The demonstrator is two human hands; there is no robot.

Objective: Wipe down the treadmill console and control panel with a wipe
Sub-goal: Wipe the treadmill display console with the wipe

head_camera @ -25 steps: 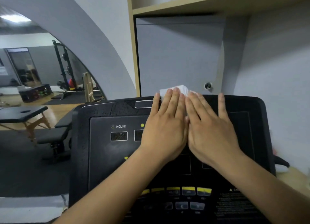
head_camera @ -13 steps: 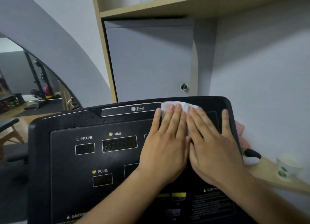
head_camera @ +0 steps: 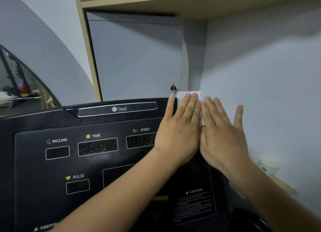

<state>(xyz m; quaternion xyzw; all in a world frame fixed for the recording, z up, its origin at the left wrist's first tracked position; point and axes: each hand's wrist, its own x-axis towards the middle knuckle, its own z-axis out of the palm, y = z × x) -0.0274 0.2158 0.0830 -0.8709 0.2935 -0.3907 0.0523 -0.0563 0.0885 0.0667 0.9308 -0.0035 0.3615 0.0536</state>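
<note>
Two bare hands, flat, side by side, right of the frame's middle. Left hand (head_camera: 178, 132) and right hand (head_camera: 224, 136) both spread open, fingers straight, pressing down on a thin white soft wipe (head_camera: 188, 94). Only the wipe's top edge peeking out past the fingertips, at the upper right corner of the big black smooth treadmill console (head_camera: 52, 120).

Best done with flat palms, even push, slow slide. Careful at the edge, or the wipe slips off.

Below and left, the dark shiny control panel (head_camera: 34, 171), with small box windows marked INCLINE, TIME, SPEED, PULSE. Tiny wet-looking specks along the top band.
</note>
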